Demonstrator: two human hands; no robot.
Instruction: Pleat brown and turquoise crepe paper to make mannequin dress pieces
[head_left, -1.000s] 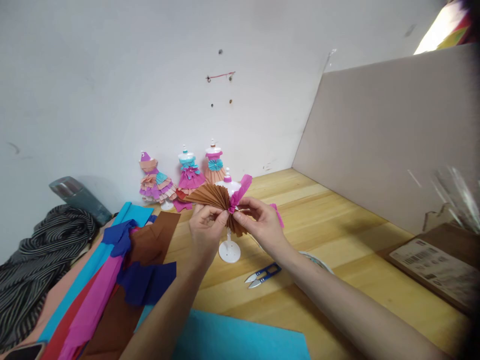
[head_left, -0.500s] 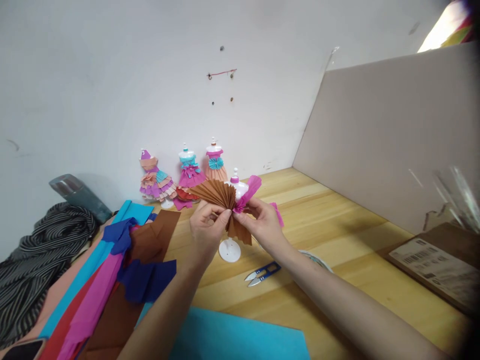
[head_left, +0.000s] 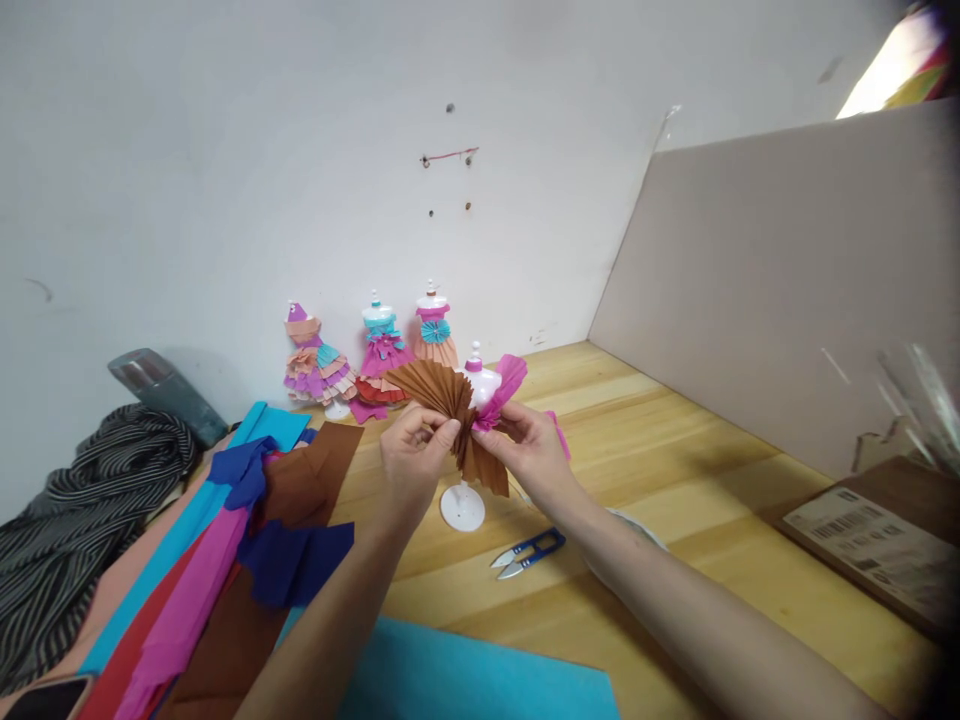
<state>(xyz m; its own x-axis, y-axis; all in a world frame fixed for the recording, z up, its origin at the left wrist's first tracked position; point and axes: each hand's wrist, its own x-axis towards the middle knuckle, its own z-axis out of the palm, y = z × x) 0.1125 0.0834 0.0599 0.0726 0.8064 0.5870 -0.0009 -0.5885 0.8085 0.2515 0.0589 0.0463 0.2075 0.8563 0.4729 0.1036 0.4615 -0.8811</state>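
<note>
A small white mannequin (head_left: 480, 384) with a pink neck band stands between my hands on its round base (head_left: 462, 509). My left hand (head_left: 411, 450) pinches the gathered middle of brown pleated paper (head_left: 429, 386), which fans out to the upper left and hangs below in front of the stand. On the other side, my right hand (head_left: 534, 452) has thumb and fingers closed on pink pleated paper (head_left: 508, 384) at the mannequin's waist. Its right thumb lies beside the brown gather; whether it also grips that is unclear. Blue-handled thread snips (head_left: 529, 553) lie below the right hand.
Several dressed mannequins (head_left: 379, 345) stand along the wall. Coloured paper sheets (head_left: 187, 610), a striped cloth (head_left: 112, 480) and a grey bottle (head_left: 165, 395) fill the left. A blue sheet (head_left: 480, 675) lies in front; a labelled cardboard box (head_left: 870, 540) sits right.
The camera view has shifted slightly. My left fingers have moved a little away from my right thumb along the brown gather, and the brown fan's folds have spread slightly.
</note>
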